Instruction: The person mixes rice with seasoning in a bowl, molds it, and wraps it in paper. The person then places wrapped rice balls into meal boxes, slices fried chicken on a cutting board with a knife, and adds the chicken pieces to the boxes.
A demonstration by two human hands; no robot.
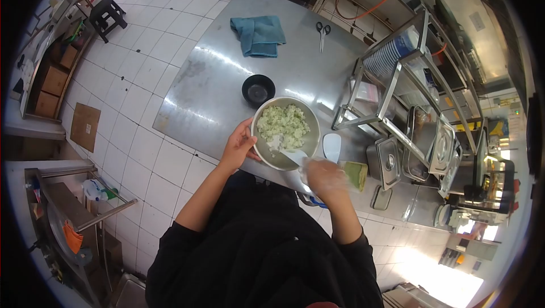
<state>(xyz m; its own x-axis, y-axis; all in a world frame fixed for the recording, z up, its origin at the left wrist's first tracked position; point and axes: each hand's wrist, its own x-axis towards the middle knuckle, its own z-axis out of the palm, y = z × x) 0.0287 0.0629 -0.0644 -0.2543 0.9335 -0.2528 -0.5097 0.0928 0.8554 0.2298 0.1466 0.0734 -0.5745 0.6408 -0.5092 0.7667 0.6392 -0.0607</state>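
Note:
A round metal bowl stands at the table's near edge, holding a pale green, crumbly mixture with a whiter patch at its lower left. My left hand grips the bowl's left rim, thumb on the inside edge. Closed around the handle of a white spatula, my right hand wears a clear plastic glove and is slightly blurred. The spatula's blade dips into the mixture at the bowl's near side. Just beyond the bowl sits a small black bowl.
On the metal table lie a blue cloth and scissors. A white lid-like piece and a green block are right of the bowl. A metal rack with stacked cups and steel pans stand further right.

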